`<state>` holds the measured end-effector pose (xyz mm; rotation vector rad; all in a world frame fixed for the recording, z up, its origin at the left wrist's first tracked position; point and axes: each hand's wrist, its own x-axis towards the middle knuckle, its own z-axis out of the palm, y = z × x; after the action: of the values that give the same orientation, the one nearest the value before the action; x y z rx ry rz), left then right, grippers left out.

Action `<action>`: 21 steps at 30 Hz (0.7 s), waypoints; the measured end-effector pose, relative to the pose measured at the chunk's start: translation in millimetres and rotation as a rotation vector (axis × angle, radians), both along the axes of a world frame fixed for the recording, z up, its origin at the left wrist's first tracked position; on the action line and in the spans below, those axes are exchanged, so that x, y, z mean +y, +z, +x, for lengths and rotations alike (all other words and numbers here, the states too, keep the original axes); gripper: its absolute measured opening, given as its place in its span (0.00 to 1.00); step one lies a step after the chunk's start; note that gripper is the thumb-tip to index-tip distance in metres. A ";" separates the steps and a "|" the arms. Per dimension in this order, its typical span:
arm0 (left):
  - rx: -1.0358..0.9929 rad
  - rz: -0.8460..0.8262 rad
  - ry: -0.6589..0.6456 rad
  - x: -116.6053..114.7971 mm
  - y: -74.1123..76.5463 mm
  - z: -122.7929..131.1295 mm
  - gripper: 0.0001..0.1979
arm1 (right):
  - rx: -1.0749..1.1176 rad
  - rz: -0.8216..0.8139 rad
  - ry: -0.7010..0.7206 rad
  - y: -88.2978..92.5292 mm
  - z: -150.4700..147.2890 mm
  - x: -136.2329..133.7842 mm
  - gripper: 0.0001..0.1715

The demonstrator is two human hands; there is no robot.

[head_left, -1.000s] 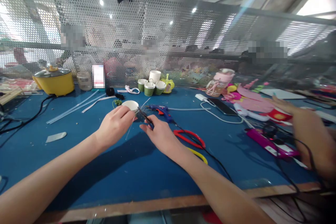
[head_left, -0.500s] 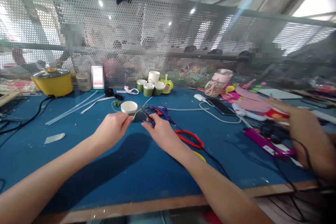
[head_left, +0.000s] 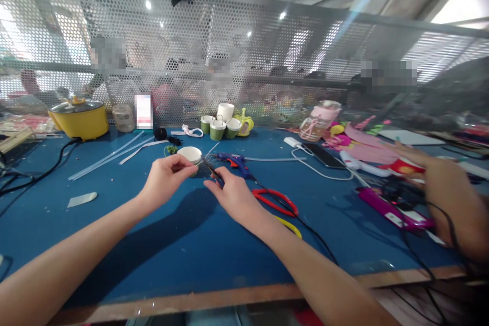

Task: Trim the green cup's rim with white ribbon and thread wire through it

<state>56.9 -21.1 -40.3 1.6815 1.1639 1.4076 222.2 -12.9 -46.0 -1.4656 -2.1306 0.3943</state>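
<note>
My left hand (head_left: 166,175) has its thumb and fingers pinched together just in front of a small white-lined cup (head_left: 191,153). Whatever is between those fingertips is too small to make out. My right hand (head_left: 233,191) grips a slim, dark, pointed tool (head_left: 211,167), its tip pointing up and left toward the cup; its exact kind is unclear. A blue glue gun (head_left: 237,163) lies just behind my right hand. Red (head_left: 275,202) and yellow (head_left: 292,226) looped handles show beside my right forearm, partly hidden by it.
Several small green-and-white cups (head_left: 217,130) stand at the back, near a yellow pot (head_left: 82,122). Clear glue sticks (head_left: 107,155) lie at left. A phone (head_left: 324,155), a purple power strip (head_left: 393,209), cables and another person's arm (head_left: 454,198) occupy the right.
My left fingers have shifted slightly and the thin green strip that showed at their tips no longer shows clearly. The tool in my right hand stays near the cup, moved slightly left.
</note>
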 end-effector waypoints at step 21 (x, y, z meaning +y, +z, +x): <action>0.912 0.783 0.171 2.7 -1.7 -6.8 0.11 | -0.029 -0.040 -0.014 0.1 1.1 2.2 0.09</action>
<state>50.1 -18.4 -41.9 3.0452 1.2955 1.2876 223.3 -10.7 -45.9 -1.5166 -2.1451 0.4154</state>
